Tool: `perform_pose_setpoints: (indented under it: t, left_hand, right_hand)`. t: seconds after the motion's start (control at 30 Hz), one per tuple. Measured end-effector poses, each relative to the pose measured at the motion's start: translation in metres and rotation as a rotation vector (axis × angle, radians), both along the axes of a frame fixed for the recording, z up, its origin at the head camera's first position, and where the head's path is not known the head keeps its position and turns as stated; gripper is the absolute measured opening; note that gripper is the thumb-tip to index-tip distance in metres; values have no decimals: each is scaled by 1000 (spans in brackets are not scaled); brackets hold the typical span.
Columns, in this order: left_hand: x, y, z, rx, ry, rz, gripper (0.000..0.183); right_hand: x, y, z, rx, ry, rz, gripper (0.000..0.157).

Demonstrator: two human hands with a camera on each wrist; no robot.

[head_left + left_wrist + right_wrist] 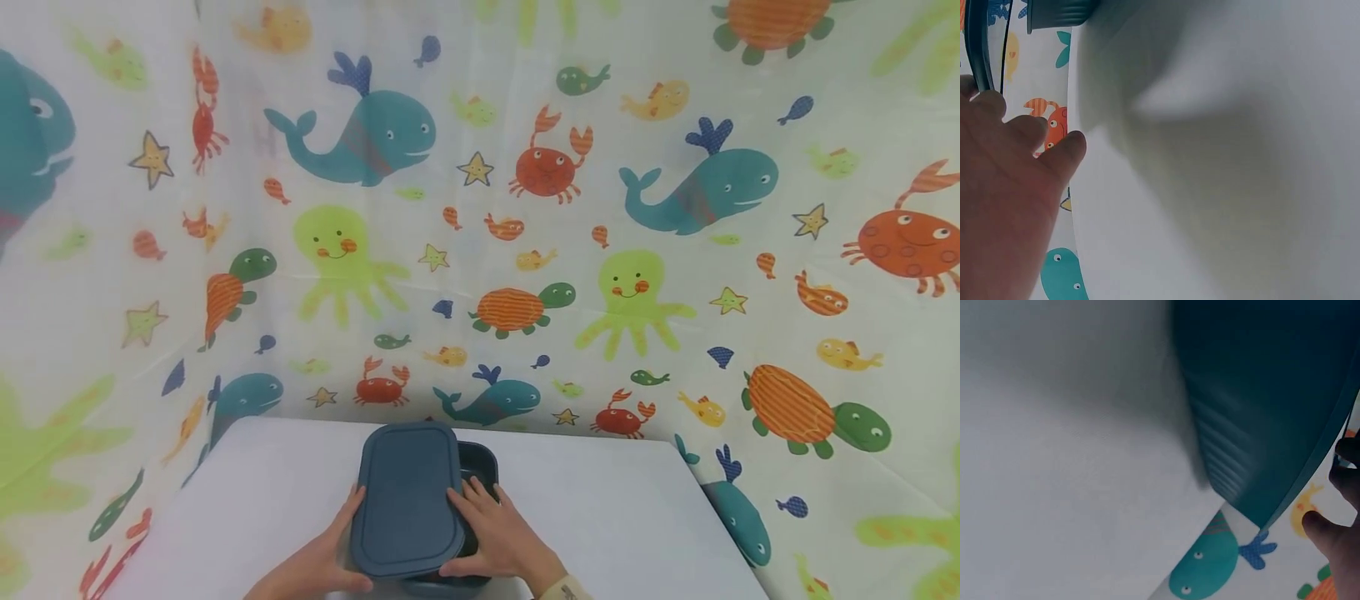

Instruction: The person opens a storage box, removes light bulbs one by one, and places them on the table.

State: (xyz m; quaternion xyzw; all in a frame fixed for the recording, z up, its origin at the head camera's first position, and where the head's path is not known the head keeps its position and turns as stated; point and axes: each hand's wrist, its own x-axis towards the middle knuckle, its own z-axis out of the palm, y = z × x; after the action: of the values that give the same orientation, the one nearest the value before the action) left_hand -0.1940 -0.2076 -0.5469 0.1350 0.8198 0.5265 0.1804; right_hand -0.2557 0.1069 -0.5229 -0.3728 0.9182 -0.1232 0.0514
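Note:
A dark blue rectangular lid (408,500) with rounded corners is held up between both hands in the head view. Below it and offset to the right stands a dark blue container (480,458), partly hidden by the lid. My left hand (322,554) grips the lid's left edge, its thumb by the near corner. The right hand (506,533) holds the lid's right side, with several fingers spread over the container. In the left wrist view, fingers touch the lid's edge (979,50), apart from the container. The container's ribbed wall (1235,431) fills much of the right wrist view.
A white table (600,500) lies under the container, its far edge close behind. Around it hangs a pale curtain (465,275) printed with sea animals, at the back and on both sides.

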Motion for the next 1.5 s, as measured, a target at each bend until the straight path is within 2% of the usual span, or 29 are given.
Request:
perform_pose_setpoints:
  t: [0.27,0.53,0.77,1.0,1.23,1.5]
  left_hand:
    - [4,-11,-1,-20,34,-24,126]
    - [7,-21,-2,-46,34,-14,121]
    - [9,-28,-11,-45,36,-30,121]
    - [14,-36,-21,-47,95,-52,122]
    - [20,-44,-22,-64,75,-20,122]
    - [21,-50,-27,-32,56,-29,123]
  right_hand:
    - [-1,-13,1,28,7,21,101]
    - [-2,-25,4,68,27,39,102]
    - [1,-36,7,87,24,64,99]
    - [4,-43,4,112,70,84,97]
    - [4,-52,2,129,81,104,97]
    - [5,-57,0,144,86,123,97]
